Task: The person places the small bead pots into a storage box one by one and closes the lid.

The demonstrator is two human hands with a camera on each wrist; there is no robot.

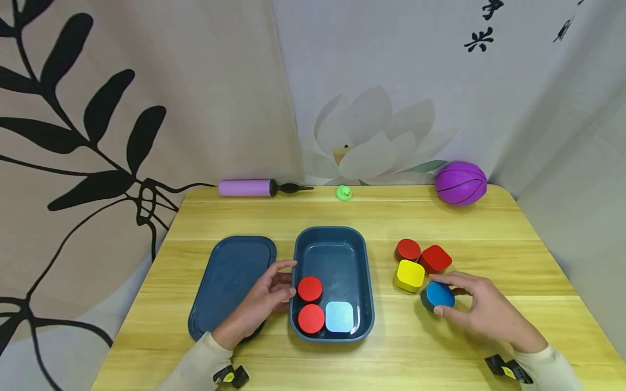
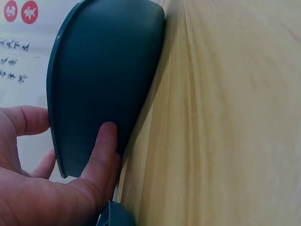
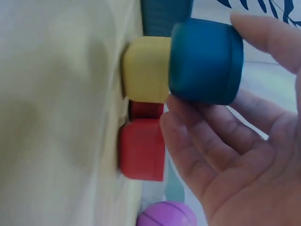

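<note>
My right hand [image 1: 481,307] pinches a round blue block [image 1: 438,295] between thumb and fingers. In the right wrist view this blue block [image 3: 206,62] is raised off the tabletop, in front of a yellow block. Close by stand a yellow square block [image 1: 409,275], a red round block [image 1: 408,250] and a red square block [image 1: 436,259]. My left hand [image 1: 266,301] touches the left side of a dark blue tray [image 1: 369,282], fingertips at its rim and outer wall. Inside the tray are two red round blocks [image 1: 311,319] and a light blue square block [image 1: 339,316].
A flat dark blue lid [image 1: 220,288] lies left of the tray, partly under my left forearm. Along the table's back edge are a purple pump [image 1: 246,188], a small green duck [image 1: 344,193] and a purple ball [image 1: 461,183]. Printed curtains hang behind.
</note>
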